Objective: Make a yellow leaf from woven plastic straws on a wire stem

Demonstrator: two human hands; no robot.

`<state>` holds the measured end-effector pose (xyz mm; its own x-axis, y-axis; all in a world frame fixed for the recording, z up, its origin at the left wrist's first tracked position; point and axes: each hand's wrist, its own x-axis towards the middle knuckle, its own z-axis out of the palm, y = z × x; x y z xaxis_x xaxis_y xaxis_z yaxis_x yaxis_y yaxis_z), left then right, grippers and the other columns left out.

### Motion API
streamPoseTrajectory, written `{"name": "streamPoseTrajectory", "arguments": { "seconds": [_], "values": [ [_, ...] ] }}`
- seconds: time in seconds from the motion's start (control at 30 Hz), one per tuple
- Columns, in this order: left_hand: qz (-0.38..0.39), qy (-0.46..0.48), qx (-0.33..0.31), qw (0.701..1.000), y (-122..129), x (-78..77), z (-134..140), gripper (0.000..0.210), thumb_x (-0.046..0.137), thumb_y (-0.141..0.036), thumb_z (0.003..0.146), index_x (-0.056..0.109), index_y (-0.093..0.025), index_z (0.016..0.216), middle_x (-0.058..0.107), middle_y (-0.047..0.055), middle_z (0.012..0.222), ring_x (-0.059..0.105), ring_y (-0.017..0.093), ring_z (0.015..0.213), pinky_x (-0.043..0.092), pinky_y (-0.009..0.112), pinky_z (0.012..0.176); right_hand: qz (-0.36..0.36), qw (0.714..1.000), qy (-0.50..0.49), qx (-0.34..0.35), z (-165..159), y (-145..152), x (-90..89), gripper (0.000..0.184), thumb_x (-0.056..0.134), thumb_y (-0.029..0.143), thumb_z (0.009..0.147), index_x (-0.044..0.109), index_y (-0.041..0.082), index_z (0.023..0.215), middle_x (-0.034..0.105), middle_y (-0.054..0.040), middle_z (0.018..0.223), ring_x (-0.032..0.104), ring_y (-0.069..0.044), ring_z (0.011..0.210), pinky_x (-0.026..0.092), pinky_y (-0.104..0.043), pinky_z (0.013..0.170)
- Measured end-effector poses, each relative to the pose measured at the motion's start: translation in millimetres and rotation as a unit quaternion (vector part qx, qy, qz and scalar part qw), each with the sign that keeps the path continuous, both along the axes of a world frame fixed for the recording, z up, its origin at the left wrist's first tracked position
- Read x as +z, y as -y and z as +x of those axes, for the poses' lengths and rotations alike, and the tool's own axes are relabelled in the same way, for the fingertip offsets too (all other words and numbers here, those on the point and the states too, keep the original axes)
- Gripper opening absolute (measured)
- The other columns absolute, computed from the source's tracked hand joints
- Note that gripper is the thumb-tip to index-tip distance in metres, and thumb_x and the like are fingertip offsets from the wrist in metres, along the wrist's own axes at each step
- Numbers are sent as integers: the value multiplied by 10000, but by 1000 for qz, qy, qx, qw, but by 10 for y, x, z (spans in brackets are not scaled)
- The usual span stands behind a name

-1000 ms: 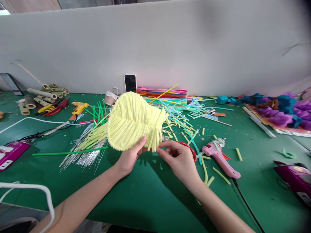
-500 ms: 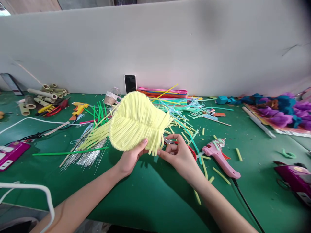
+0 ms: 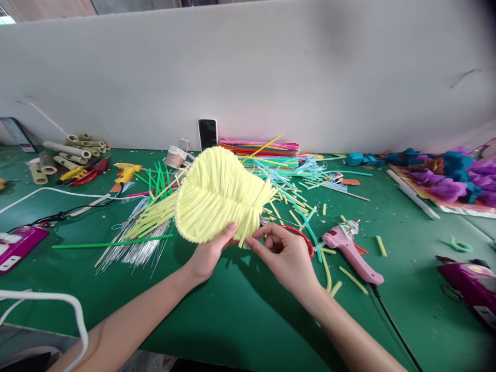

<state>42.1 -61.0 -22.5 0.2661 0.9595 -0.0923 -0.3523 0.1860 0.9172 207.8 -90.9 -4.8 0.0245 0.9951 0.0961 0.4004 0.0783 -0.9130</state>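
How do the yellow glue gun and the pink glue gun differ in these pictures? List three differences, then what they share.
Colour: the yellow gun is mostly yellow; the pink gun is mostly pink.
Place: the yellow gun lies left of the left hand; the pink gun lies right of the right hand.
Apparent size: the pink gun looks larger and nearer; the yellow gun looks smaller and farther back.
Shared: both lie on the green table, unheld.

- left hand's (image 3: 209,256) fingers mostly hidden behind the yellow leaf piece (image 3: 217,196)
- red-handled tool's (image 3: 306,237) partly lost behind the right hand (image 3: 284,256)
- leftmost phone (image 3: 17,134) at the surface's (image 3: 232,320) back edge: screen's too tiny to read
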Motion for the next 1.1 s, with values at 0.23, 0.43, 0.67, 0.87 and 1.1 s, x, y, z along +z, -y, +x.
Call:
{"name": "streamPoseTrajectory", "arguments": {
  "seconds": [0.23, 0.43, 0.67, 0.87, 1.1],
  "values": [
    [15, -23, 34, 999, -18, -53, -10, 536, 692, -399, 839, 582, -241, 1340, 625, 82, 1333, 578, 325, 1207, 486, 432, 976, -8, 999, 40, 4, 11, 21, -13, 253, 649, 431, 830, 710, 186, 812, 460, 64, 466, 359, -89, 427, 276, -252, 460],
    [16, -24, 34, 999, -10, -26, 3, 500, 695, -389, 836, 610, -255, 1310, 660, 65, 1287, 563, 330, 1228, 477, 435, 993, 37, 999, 27, -14, 27, 21, -23, 228, 625, 394, 857, 692, 187, 790, 430, 66, 476, 347, -89, 435, 262, -251, 453],
    [-21, 16, 12, 1000, 6, 45, 24, 521, 695, -355, 840, 589, -248, 1338, 659, 69, 1291, 559, 330, 1236, 441, 449, 1030, 96, 993, 68, -27, 25, 9, -39, 181, 610, 364, 874, 663, 202, 816, 438, 69, 498, 381, -89, 440, 287, -246, 470],
    [-4, 69, -16, 997, 6, 70, 26, 497, 635, -311, 895, 540, -263, 1380, 624, 54, 1341, 534, 302, 1272, 451, 431, 1038, 39, 998, -56, -1, 43, 10, -34, 237, 636, 379, 865, 454, 245, 935, 395, 124, 502, 325, -85, 433, 257, -221, 449],
    [6, 60, 9, 998, 3, 60, 44, 490, 644, -346, 888, 567, -234, 1358, 659, 77, 1288, 531, 313, 1277, 430, 449, 1068, 35, 999, -5, 40, 19, 51, 10, 253, 618, 430, 858, 617, 194, 768, 410, 78, 461, 325, -83, 418, 250, -244, 441]
  ]
}}
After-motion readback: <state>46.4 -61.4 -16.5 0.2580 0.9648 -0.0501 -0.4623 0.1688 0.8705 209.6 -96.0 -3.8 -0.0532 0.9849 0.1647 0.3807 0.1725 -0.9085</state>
